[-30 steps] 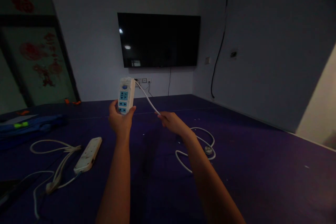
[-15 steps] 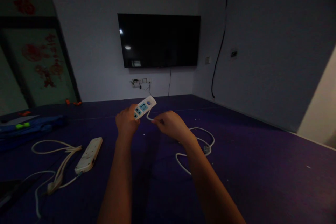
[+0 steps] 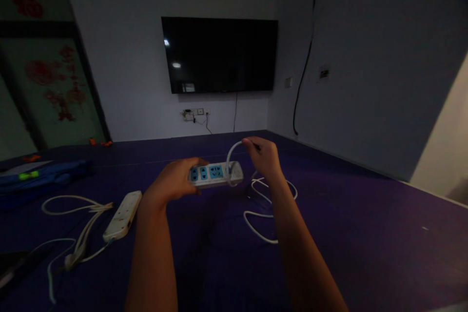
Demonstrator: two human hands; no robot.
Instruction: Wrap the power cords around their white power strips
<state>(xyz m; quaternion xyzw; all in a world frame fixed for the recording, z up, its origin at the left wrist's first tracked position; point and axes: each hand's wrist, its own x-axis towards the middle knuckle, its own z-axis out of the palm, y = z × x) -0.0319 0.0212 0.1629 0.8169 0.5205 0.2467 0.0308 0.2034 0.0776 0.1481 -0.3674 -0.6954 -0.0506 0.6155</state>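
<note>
My left hand (image 3: 174,181) is closed around the left end of a white power strip (image 3: 210,183) with blue sockets, held nearly level above the purple surface. A white cord (image 3: 231,150) loops across the strip's right end. Its upper part is pinched in my right hand (image 3: 263,155), raised to the right of the strip. More of the cord lies in loose coils beneath and beside my right forearm, partly hidden by it.
A second white power strip (image 3: 123,215) lies at left beside its bundled cable (image 3: 87,229). Farther left are blue cloth (image 3: 54,178) and a dark object (image 3: 14,263). A television (image 3: 223,56) hangs on the far wall, and a black cable (image 3: 304,78) runs down the right wall.
The power strip has turned from slanted to nearly level and come lower and nearer. My right hand has moved up and right, drawing the cord into a loop over the strip's end.
</note>
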